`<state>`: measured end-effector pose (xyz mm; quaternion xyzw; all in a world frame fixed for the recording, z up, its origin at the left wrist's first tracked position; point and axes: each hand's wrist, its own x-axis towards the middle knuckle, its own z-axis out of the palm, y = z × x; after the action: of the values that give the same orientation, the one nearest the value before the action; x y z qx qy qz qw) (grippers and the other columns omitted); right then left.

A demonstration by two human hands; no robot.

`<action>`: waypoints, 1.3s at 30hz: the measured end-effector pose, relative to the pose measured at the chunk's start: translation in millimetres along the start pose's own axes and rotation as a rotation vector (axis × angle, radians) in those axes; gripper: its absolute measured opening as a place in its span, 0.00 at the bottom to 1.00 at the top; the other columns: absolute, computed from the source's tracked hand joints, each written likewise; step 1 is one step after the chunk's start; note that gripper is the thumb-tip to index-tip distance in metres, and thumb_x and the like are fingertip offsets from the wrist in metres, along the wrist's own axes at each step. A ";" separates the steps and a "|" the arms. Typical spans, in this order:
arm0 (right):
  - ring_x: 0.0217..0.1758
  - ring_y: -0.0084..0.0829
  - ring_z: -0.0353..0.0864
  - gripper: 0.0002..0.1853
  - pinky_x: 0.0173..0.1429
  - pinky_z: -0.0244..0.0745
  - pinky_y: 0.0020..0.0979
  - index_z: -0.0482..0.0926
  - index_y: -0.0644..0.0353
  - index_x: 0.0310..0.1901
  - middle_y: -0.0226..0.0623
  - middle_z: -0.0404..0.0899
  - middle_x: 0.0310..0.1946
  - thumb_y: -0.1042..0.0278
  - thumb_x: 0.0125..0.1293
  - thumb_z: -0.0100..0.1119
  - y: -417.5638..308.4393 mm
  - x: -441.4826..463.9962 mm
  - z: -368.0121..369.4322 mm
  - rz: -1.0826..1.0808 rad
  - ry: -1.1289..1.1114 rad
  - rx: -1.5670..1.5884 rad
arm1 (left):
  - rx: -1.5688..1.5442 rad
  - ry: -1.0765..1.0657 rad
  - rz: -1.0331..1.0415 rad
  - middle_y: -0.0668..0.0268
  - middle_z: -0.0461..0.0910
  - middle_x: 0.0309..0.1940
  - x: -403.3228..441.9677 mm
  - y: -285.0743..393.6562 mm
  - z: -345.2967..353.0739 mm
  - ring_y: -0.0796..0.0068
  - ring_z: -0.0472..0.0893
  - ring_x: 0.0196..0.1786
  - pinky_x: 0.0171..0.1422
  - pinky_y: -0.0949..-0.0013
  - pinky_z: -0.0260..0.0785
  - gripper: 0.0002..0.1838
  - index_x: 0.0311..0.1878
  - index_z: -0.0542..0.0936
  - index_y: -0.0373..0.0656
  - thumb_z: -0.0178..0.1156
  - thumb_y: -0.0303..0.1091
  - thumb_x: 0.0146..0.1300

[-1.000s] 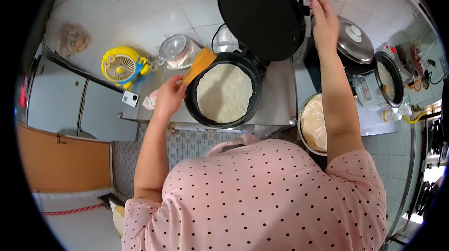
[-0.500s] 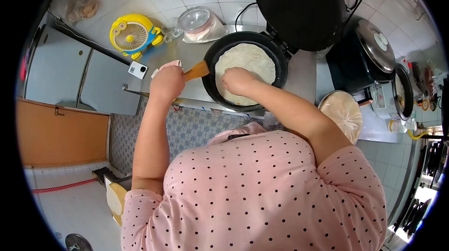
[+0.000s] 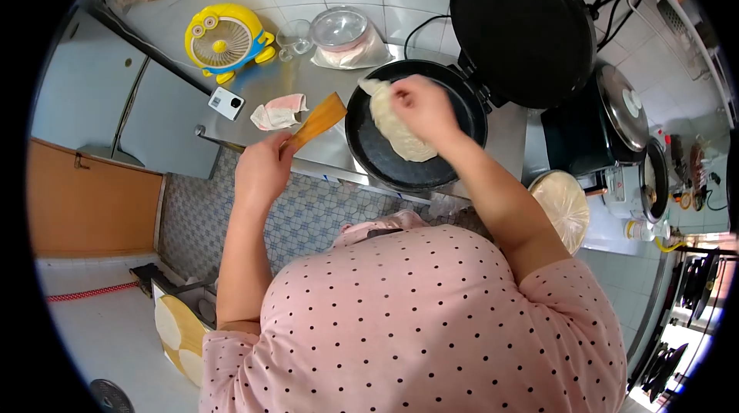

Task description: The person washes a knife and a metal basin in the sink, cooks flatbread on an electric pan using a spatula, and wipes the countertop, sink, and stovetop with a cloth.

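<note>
My left hand is closed around the handle of a wooden spatula, whose flat blade points up and right beside the pan's left rim. Over the black round electric griddle pan, my right hand pinches a pale flatbread. The flatbread hangs bunched and folded from the fingers, and much of the dark pan surface shows around it. Motion blurs the fingertips slightly. Hinged at the back right, the griddle's lid stands raised.
Left of the pan lie a pinkish cloth and a small white device. Behind are a yellow fan, glass cups and a lidded bowl on a bag. A dark steel-lidded pot and a plastic-covered round stand right.
The flatbread lay flat in the pan; my right hand has lifted and bunched it. My left hand has lowered with the spatula, off the cloth. The view has shifted slightly.
</note>
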<state>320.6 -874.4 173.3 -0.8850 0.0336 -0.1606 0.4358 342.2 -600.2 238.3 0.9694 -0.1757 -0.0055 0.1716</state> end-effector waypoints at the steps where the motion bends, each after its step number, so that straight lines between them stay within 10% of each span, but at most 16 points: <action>1: 0.36 0.29 0.82 0.09 0.40 0.77 0.30 0.81 0.63 0.41 0.37 0.82 0.37 0.69 0.62 0.58 11.5 -0.3 -8.6 0.031 0.094 0.193 | -0.031 -0.001 -0.012 0.51 0.82 0.33 -1.5 -0.5 -1.7 0.51 0.82 0.37 0.43 0.57 0.73 0.14 0.47 0.82 0.42 0.60 0.36 0.61; 8: 0.35 0.25 0.79 0.13 0.40 0.75 0.24 0.77 0.66 0.49 0.37 0.79 0.39 0.72 0.64 0.59 85.9 -46.2 -57.0 0.497 0.358 0.554 | -0.155 -0.070 0.115 0.52 0.82 0.30 4.5 12.5 27.1 0.52 0.81 0.34 0.39 0.59 0.72 0.14 0.48 0.82 0.43 0.60 0.36 0.62; 9: 0.35 0.26 0.78 0.14 0.39 0.75 0.26 0.78 0.65 0.49 0.38 0.77 0.41 0.74 0.61 0.60 89.8 -57.2 -56.4 0.332 0.461 0.125 | -0.125 -0.087 0.148 0.52 0.81 0.28 5.8 15.6 33.8 0.54 0.81 0.32 0.38 0.61 0.72 0.14 0.50 0.81 0.43 0.61 0.35 0.61; 16: 0.30 0.32 0.74 0.13 0.35 0.72 0.28 0.79 0.57 0.46 0.36 0.75 0.37 0.73 0.57 0.62 71.3 -101.4 -71.4 -0.019 0.379 -0.152 | -0.117 -0.176 0.285 0.51 0.82 0.34 15.8 37.3 74.5 0.50 0.81 0.37 0.42 0.58 0.73 0.15 0.51 0.82 0.44 0.60 0.35 0.62; 32: 0.29 0.24 0.72 0.07 0.30 0.68 0.26 0.76 0.60 0.40 0.32 0.74 0.31 0.72 0.61 0.61 82.0 -126.5 -84.3 0.090 0.440 -0.089 | -0.290 -0.305 0.224 0.52 0.83 0.38 4.5 59.2 91.4 0.49 0.81 0.40 0.46 0.57 0.74 0.16 0.54 0.81 0.51 0.58 0.39 0.64; 39: 0.26 0.11 0.64 0.04 0.30 0.61 0.16 0.71 0.60 0.38 0.21 0.69 0.26 0.72 0.68 0.56 116.7 -124.7 -106.4 0.186 0.673 0.399 | -0.098 -0.400 0.267 0.52 0.82 0.40 6.6 63.0 106.4 0.52 0.82 0.41 0.47 0.61 0.74 0.18 0.56 0.79 0.49 0.60 0.37 0.63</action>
<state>178.7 -1002.6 110.7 -0.6742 0.2223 -0.4047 0.5764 319.5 -693.0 159.6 0.9077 -0.3321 -0.1833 0.1796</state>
